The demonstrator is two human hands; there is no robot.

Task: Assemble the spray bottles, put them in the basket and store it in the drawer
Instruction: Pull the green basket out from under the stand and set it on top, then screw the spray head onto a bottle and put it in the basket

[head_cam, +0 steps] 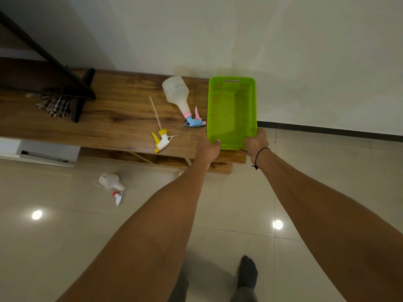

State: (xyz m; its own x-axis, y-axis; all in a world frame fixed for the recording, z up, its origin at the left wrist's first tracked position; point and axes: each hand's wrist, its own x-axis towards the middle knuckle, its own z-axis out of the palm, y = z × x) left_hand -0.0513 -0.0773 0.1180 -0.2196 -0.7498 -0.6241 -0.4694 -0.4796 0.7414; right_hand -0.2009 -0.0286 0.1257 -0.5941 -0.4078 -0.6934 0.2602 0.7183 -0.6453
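Observation:
A bright green perforated basket (231, 112) rests on the right end of a low wooden cabinet top (113, 118). My left hand (209, 148) grips its near left corner and my right hand (256, 142) grips its near right corner. The basket holds nothing. To its left lies a translucent bottle with a pink and blue spray head (180, 98) screwed on. A loose yellow and white spray head (162, 139) with a long tube lies near the front edge. On the floor sits a small white bottle (111, 182) beside a red and white spray head (117, 197).
A black stand leg (81, 94) and a checked cloth (55, 106) occupy the left of the cabinet top. A white drawer front (43, 152) shows below at left. Glossy tiled floor (218, 214) spreads in front; my socked foot (247, 271) is at the bottom.

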